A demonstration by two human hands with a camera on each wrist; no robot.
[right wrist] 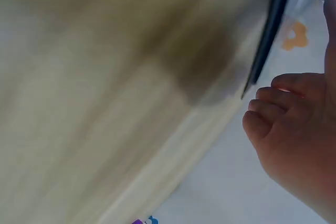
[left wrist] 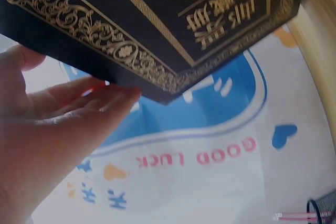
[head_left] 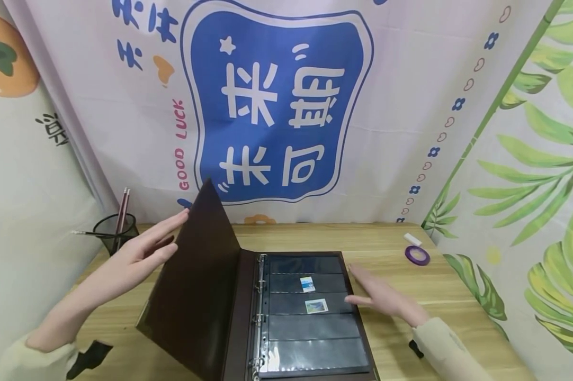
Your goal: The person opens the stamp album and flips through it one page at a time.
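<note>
A dark brown stamp album lies on the table with its front cover raised steeply on the left. My left hand is at the outer side of that cover, fingers extended along its edge. Gold scrollwork and lettering decorate the cover's face in the left wrist view. Black pocket strips fill the ring-bound page, and two small stamps sit in them, a blue and white one above a green and blue one. Beside the album's right edge, my right hand holds nothing, its thumb spread from the fingers.
A black mesh pen cup with pencils stands at the back left. Toward the back right are a white eraser-like block and a purple roll of tape. Printed cloth hangs behind the wooden table and at both sides.
</note>
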